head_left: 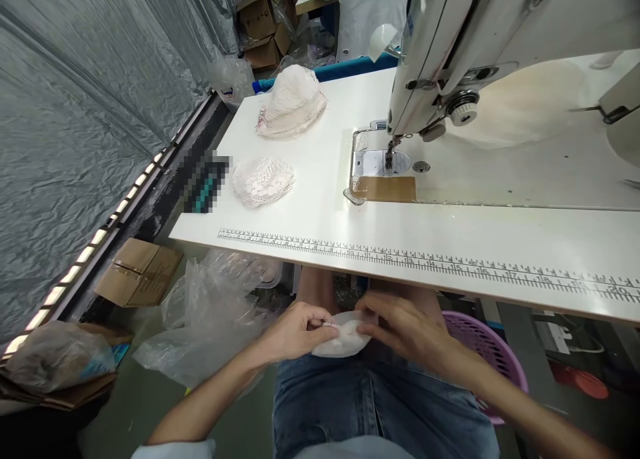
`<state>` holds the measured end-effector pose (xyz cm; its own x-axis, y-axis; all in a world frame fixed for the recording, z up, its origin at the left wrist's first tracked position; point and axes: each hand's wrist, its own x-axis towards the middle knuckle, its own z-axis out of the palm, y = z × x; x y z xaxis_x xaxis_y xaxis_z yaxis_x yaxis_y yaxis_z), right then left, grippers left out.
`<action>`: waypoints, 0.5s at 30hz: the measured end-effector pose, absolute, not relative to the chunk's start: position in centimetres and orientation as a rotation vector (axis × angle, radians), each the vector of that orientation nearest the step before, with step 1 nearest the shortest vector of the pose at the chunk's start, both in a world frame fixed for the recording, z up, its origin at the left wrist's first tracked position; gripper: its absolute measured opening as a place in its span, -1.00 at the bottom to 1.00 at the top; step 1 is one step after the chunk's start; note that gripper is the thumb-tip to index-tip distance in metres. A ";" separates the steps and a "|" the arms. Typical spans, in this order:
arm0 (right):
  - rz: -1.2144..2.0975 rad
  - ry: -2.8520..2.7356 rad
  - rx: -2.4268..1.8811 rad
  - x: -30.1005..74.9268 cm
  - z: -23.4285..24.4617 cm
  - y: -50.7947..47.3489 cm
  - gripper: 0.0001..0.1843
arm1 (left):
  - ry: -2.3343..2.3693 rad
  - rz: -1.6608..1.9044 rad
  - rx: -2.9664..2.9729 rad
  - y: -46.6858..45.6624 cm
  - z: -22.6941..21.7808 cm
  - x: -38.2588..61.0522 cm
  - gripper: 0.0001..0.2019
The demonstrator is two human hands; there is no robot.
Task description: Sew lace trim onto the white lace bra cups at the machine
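Head view: two bare hands held a small white cloth piece [345,344] above a lap in blue jeans [340,392].

The left hand [295,332] pinched one side of the thin, rounded cloth, and the right hand [405,319] had its fingers on the other side. Next came the smooth white table [320,205], with ruler marks [400,255] along its front edge. On it sat a flat, lacy, bumpy piece [263,181] and a puffy, dome-shaped cloth pile [293,105]. A shiny, hard sewing machine [425,65] stood to the right. Below were a purple basket [517,372] with holes and crinkly clear plastic [190,332].
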<state>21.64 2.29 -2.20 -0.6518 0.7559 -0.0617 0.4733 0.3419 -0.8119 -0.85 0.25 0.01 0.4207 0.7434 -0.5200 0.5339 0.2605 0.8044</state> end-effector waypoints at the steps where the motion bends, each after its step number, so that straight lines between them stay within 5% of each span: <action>1: 1.020 -2.275 -1.134 21.3 -2.0 1.7 -0.78 | 1.253 0.223 1.380 0.2 -0.1 -0.7 -0.71; 7: 0.602 -2.189 -1.184 17.1 -2.8 -1.8 -0.58 | 1.351 0.493 1.048 0.0 -1.5 1.3 -0.66; 10: 0.509 -2.136 -1.245 15.9 -4.3 -1.9 -0.73 | 1.307 0.599 0.911 -0.2 -1.3 1.8 -0.64; 15: 1.015 -1.987 -1.079 17.6 -4.6 -0.2 -0.76 | 1.210 0.446 1.035 -0.9 0.7 0.2 -0.71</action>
<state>17.58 -0.23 -4.58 -0.4492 0.8762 0.1747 0.3719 0.3612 -0.8551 0.24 -0.86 0.66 0.3414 0.7648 -0.5464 0.2270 0.4970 0.8375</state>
